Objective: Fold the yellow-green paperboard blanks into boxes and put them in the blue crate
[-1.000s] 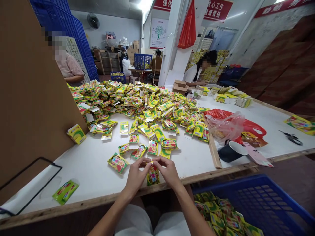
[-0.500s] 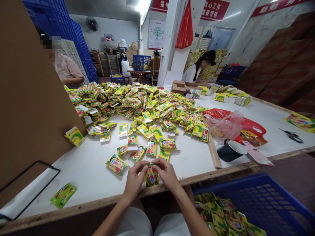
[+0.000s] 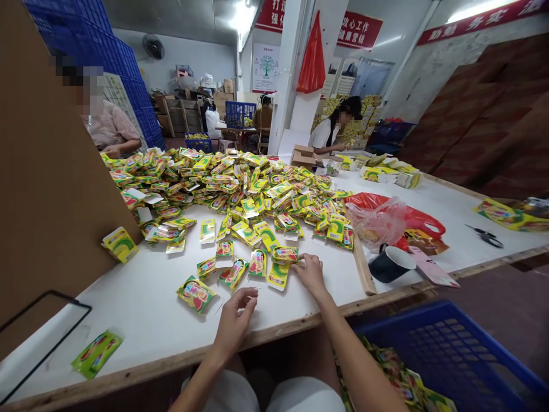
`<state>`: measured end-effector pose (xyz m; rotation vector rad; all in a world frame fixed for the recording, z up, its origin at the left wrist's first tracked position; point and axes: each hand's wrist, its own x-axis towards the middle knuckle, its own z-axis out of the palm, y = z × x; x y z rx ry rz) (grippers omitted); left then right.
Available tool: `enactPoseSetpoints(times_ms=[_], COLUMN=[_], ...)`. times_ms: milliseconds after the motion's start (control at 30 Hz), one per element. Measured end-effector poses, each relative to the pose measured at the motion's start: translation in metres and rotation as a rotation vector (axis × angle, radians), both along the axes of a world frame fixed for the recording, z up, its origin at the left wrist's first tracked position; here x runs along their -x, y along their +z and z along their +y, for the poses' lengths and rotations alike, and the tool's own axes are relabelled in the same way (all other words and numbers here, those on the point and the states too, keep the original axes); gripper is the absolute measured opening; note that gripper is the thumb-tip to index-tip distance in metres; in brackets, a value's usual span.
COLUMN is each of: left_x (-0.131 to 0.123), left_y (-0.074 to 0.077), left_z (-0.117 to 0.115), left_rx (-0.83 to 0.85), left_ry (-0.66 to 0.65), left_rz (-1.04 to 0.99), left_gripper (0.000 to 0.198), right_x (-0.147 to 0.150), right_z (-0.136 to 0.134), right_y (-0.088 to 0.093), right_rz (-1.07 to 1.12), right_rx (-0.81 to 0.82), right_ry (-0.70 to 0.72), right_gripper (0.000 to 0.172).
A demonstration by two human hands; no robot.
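My right hand [image 3: 310, 273] is at the right end of a small yellow-green candy box [image 3: 285, 253], its fingertips at the box's edge and its thumb a little apart. That box lies across another yellow box [image 3: 278, 276]. My left hand [image 3: 237, 318] hovers over the table's front part with curved, parted fingers and nothing in them. Ahead of it lie several similar boxes, among them an upright-facing one [image 3: 258, 264], one with a white flap [image 3: 224, 252] and one farther left [image 3: 196, 294].
A large heap of boxes [image 3: 223, 177] spans the table's back. To the right are a wooden strip [image 3: 363, 266], a dark mug [image 3: 388, 266], a phone [image 3: 433, 268] and scissors [image 3: 486, 236]. A blue crate [image 3: 463, 349] with boxes stands below the edge. Cardboard [image 3: 55, 149] rises at left.
The box that was between both hands at the table edge is gone from them. My right hand has moved forward and right to another box; my left hand has stayed near the edge, fingers loosened.
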<state>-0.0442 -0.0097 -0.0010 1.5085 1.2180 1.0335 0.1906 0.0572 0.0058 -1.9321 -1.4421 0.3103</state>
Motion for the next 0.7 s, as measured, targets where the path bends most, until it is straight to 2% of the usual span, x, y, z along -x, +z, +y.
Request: enactPoseSetpoints(times_ms=[67,133,233,300,367,433,500,600,700], left_x=[0.005,0.008,0.005,0.001,-0.001,0.002,0.007,0.017,0.027], left_y=[-0.001,0.000,0.011,0.021,0.029,0.029,0.024,0.011,0.003], left_z=[-0.001,0.001,0.008,0.014,0.017,0.016,0.012,0.002,-0.003], left_rx=[-0.078,-0.214,-0.391,-0.367,-0.235,-0.099,-0.036,-0.019,-0.014], left_ry=[0.037,0.055,0.045,-0.014,-0.109,-0.146,-0.091,-0.006,-0.003], left_rz=[0.073,0.144,0.177,0.120,-0.013,-0.167,-0.258,-0.252,-0.190], left_gripper=[0.022,0.026,0.041,0.047,0.045,0.039,0.034,0.035,0.034], right_x=[0.011,0.018,0.028,0.037,0.048,0.061,0.074,0.092,0.103], right_z=[0.001,-0.009,-0.030,-0.040,-0.045,-0.047,-0.048,-0.052,-0.055], right_y=[0.001,0.012,0.040,0.055,0.060,0.051,0.032,0.001,-0.015], right_rz=[0.010,0.038,0.155,0.261,0.374,0.534,0.693,0.817,0.838], right_rx=[-0.039,-0.086,-0.130,-0.099,-0.055,-0.076,-0.115,-0.115,-0.089], right_ry=[0.015,0.080,0.387,0.622,0.718,0.671,0.586,0.527,0.530], right_gripper=[0.011,0.009,0.006,0.005,0.006,0.003,0.018,0.024,0.021])
